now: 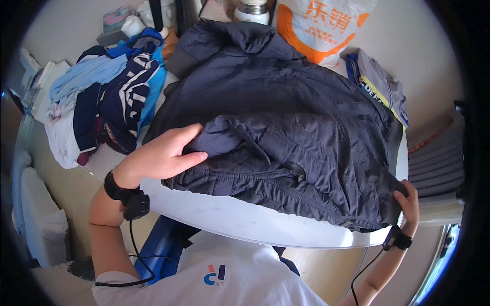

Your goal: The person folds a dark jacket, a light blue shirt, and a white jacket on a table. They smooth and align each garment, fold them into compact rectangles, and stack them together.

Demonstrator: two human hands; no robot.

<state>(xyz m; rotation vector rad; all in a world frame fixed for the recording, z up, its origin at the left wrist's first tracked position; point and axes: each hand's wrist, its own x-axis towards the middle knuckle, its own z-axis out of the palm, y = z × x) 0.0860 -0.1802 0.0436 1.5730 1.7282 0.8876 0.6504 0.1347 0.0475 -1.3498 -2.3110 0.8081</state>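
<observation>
A dark grey jacket lies spread over a white round table, its collar end away from me and its gathered hem near the table's front edge. At the garment's left side, my left hand has its thumb and fingers closed on a ribbed cuff. My right hand grips the jacket's lower right edge, its fingers partly hidden by the fabric. A black zip pull or toggle shows near the middle of the hem. Both wrists wear black strapped devices with cables.
Crumpled clothes are heaped on the table's left side. A folded grey garment lies at the right. Behind the jacket stand an orange and white plastic bag, a white jar with a metal neck and a white teapot.
</observation>
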